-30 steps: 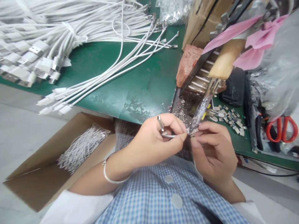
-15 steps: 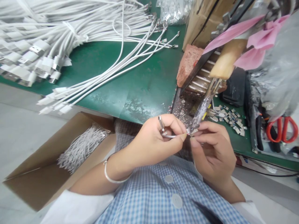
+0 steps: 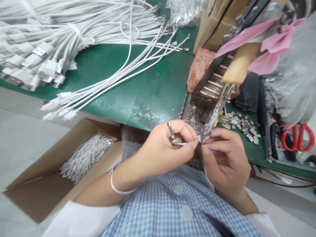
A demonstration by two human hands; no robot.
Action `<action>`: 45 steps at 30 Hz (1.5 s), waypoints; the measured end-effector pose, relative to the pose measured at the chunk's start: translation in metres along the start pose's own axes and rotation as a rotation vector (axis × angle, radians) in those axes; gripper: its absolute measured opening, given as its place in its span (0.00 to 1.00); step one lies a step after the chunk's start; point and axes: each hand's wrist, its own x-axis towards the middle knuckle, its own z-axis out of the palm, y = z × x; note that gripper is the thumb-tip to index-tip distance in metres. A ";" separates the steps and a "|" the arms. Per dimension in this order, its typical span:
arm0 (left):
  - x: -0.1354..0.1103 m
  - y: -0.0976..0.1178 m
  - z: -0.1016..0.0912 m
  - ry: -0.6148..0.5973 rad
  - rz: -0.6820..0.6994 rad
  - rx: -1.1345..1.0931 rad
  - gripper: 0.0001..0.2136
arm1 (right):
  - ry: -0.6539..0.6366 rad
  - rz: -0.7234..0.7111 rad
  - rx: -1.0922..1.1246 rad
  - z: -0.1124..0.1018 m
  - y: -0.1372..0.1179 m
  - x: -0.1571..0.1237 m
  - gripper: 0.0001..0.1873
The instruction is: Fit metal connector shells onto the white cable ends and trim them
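My left hand (image 3: 168, 148) is closed in a pinch on a white cable (image 3: 179, 144), close to its small metal end. Opposite it, my right hand (image 3: 225, 158) has thumb and fingers pressed together. What they grip is too small to make out. Between the two sets of fingertips comes down the tip of a soldering iron (image 3: 240, 64) with a wooden handle, fixed at a slant above the bench. Its shaft (image 3: 213, 117) looks crusted and silvery. A thin white strand (image 3: 209, 180) hangs below my right hand.
White USB cables (image 3: 98, 86) lie on the green bench (image 3: 158, 89), beside large bundles. Small connectors (image 3: 244, 125) are scattered right of the iron. A brick piece (image 3: 199, 69), red-handled scissors (image 3: 297, 137) and a cardboard box (image 3: 32, 197) holding more white cables surround the work.
Almost nothing differs. Both hands keep their pinch at the iron's tip, and the whole view has shifted very slightly.
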 end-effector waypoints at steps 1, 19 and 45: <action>0.000 0.000 0.000 -0.002 0.001 0.003 0.08 | -0.002 0.001 -0.002 0.000 0.000 0.000 0.06; 0.000 -0.001 0.002 0.002 -0.043 -0.066 0.08 | -0.006 0.002 -0.013 0.000 -0.001 0.001 0.05; 0.000 0.001 0.000 0.004 -0.057 0.018 0.08 | -0.020 0.017 -0.003 -0.002 -0.003 0.001 0.07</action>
